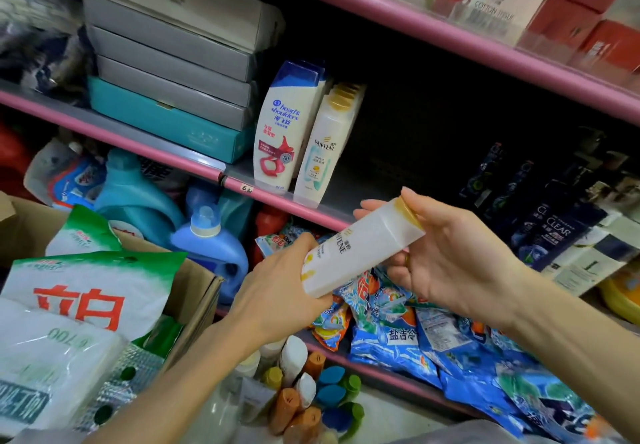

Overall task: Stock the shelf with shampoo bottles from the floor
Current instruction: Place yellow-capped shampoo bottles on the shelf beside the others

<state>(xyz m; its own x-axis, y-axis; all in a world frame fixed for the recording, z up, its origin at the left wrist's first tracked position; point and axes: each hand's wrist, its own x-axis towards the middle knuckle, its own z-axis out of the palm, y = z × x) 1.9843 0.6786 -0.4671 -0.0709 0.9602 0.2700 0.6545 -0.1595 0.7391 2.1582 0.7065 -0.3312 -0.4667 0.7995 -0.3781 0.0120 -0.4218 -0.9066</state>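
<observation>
The left hand (277, 280) wraps the base end of a white Pantene bottle (360, 247), fingers closed around its lower body, while the right hand (450, 253) cups the gold cap end, thumb over the top and fingers underneath. Both hands are clamped on it, and the bottle lies tilted, cap up and to the right, in the air just in front of the pink-edged middle shelf (277, 197). It looks like a small rigid plastic bottle, probably light enough for one hand, with a smooth, glossy skin that could slip, so a hold around the flat body seems safer than the cap. On the shelf to the far left stand a Head & Shoulders bottle (280, 124) and, touching it, a row of matching Pantene bottles (325, 145), with dark open shelf to their right. Near the person, low down, more bottles (304, 388) wait capped-end up.
</observation>
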